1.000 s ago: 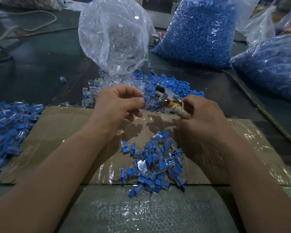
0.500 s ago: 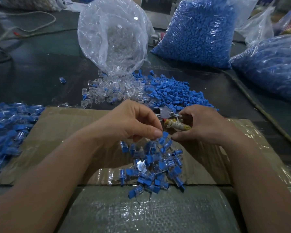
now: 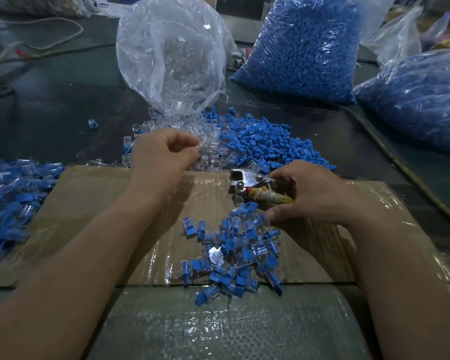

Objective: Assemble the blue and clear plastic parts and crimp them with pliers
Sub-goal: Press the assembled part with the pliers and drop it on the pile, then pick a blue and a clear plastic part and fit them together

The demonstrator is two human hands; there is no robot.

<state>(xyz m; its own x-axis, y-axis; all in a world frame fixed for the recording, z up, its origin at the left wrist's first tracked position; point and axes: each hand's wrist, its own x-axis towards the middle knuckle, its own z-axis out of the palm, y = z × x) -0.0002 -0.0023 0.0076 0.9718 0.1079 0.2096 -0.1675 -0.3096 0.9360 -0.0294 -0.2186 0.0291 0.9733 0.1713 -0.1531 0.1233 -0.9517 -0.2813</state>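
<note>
While steel pliers with yellow-bound handles [image 3: 244,178] are clasped in the curled grip of the right hand [image 3: 312,196] over the taped brown cardboard sheet [image 3: 89,203] by the table's near edge, the left hand [image 3: 164,154] is curled over the heap of loose clear plastic caps [image 3: 213,152] nearer the far edge. Whether a cap is pinched cannot be told. Part-picking is judged in hand. Next, one piece from the heap of loose blue plastic plugs [image 3: 270,141] must be fitted, then crimped.

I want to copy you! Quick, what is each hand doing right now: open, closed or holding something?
Left hand: fingers curled over the clear parts; cannot tell if it holds one.
Right hand: holds the pliers.
</note>
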